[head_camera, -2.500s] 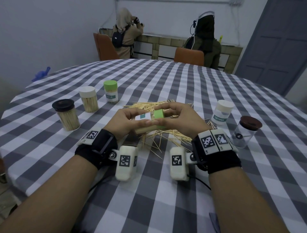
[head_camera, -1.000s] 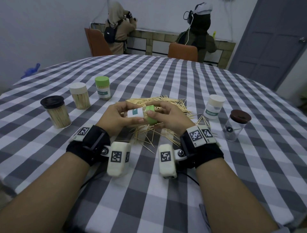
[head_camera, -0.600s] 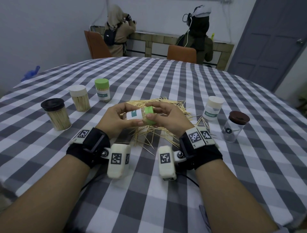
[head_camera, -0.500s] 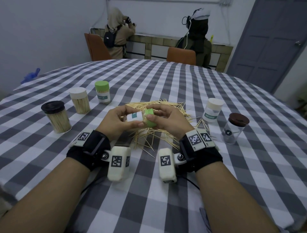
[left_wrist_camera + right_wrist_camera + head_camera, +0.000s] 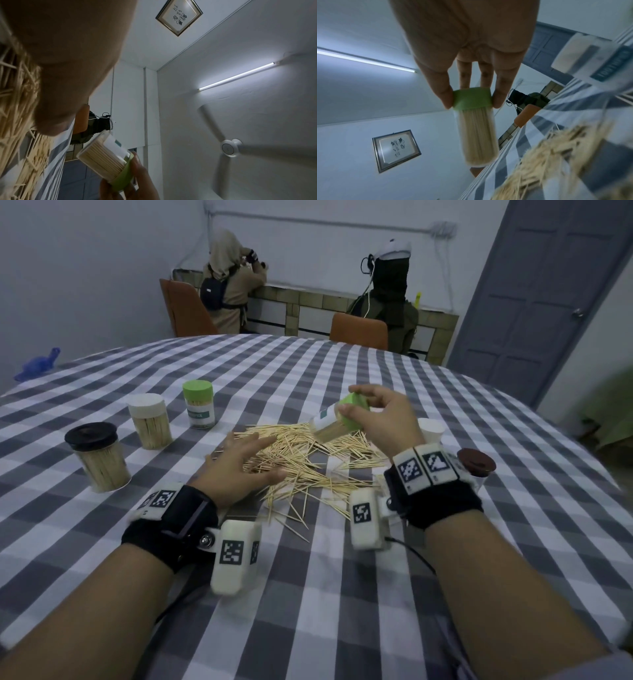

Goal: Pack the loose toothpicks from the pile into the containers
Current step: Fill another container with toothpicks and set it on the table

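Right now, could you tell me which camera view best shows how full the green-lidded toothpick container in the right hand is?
The right wrist view: the green-lidded container fills mid-frame, toothpicks packed along its clear wall, right hand pinching the lid. The left wrist view shows it small, low in frame, also packed. The head view shows it tilted over the pile, partly hidden by fingers.
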